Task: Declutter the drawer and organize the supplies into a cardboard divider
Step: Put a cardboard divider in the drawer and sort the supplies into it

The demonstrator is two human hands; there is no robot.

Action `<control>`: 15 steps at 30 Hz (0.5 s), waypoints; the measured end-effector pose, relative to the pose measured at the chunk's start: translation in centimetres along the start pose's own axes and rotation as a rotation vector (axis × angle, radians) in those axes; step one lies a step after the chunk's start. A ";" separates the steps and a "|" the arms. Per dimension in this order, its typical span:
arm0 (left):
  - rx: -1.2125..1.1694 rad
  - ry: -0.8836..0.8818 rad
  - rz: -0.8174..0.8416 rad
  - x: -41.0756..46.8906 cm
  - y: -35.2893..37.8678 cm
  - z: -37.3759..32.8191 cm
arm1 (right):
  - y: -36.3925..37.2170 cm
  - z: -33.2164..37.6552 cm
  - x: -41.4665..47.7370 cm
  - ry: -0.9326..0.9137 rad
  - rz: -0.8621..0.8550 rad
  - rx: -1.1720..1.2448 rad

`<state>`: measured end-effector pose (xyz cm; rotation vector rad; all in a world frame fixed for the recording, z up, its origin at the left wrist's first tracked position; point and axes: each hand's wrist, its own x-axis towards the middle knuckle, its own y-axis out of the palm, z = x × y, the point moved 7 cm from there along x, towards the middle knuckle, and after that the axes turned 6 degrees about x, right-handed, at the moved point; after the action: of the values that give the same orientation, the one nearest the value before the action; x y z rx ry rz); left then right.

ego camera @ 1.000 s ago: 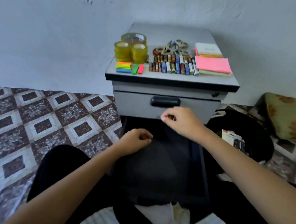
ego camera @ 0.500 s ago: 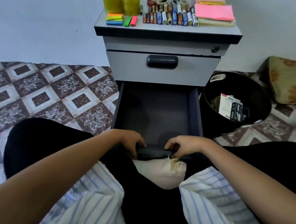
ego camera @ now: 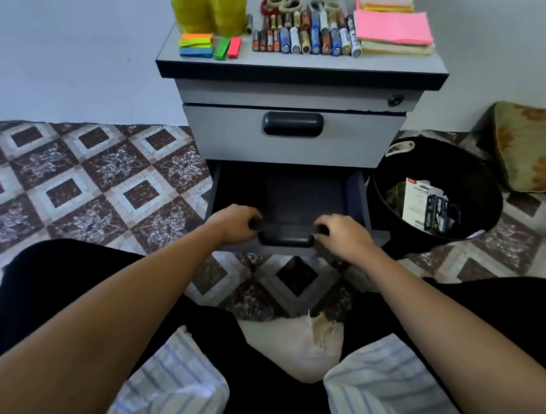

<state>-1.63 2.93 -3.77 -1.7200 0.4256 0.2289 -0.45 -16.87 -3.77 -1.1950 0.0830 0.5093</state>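
Observation:
The lower drawer (ego camera: 285,191) of the grey cabinet (ego camera: 301,66) stands partly open, dark inside with nothing visible in it. My left hand (ego camera: 233,223) and my right hand (ego camera: 344,233) both grip its front edge, one on each side of the black handle (ego camera: 285,238). On the cabinet top lie yellow tape rolls (ego camera: 208,8), coloured sticky flags (ego camera: 208,45), a row of batteries and markers (ego camera: 309,34), scissors (ego camera: 299,0) and pink and yellow note pads (ego camera: 392,27). No cardboard divider is in view.
The upper drawer (ego camera: 291,137) is closed. A black round basket (ego camera: 440,192) holding small packages stands on the floor to the right of the cabinet, with a patterned cushion (ego camera: 537,147) behind it. Patterned tiles (ego camera: 89,181) spread to the left. My legs frame the drawer.
Both hands dropped from above the drawer onto its front edge. The drawer now sticks out less than half a second ago, pushed back toward the cabinet.

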 end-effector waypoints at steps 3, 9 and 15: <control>-0.167 -0.392 -0.306 0.3 -0.6 2.6 | -1.7 -0.8 1.0 0.232 -0.380 -0.019; -1.001 -0.851 -0.427 2.2 2.0 3.8 | 0.8 -2.9 3.9 0.769 -0.422 0.970; -1.071 -0.749 -0.445 5.4 0.8 4.4 | 0.2 -3.2 7.2 0.706 -0.448 1.078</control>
<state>3.34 6.31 -7.44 -2.4963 -0.7743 0.8376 6.49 -17.35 -7.50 -0.2477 0.5989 -0.3714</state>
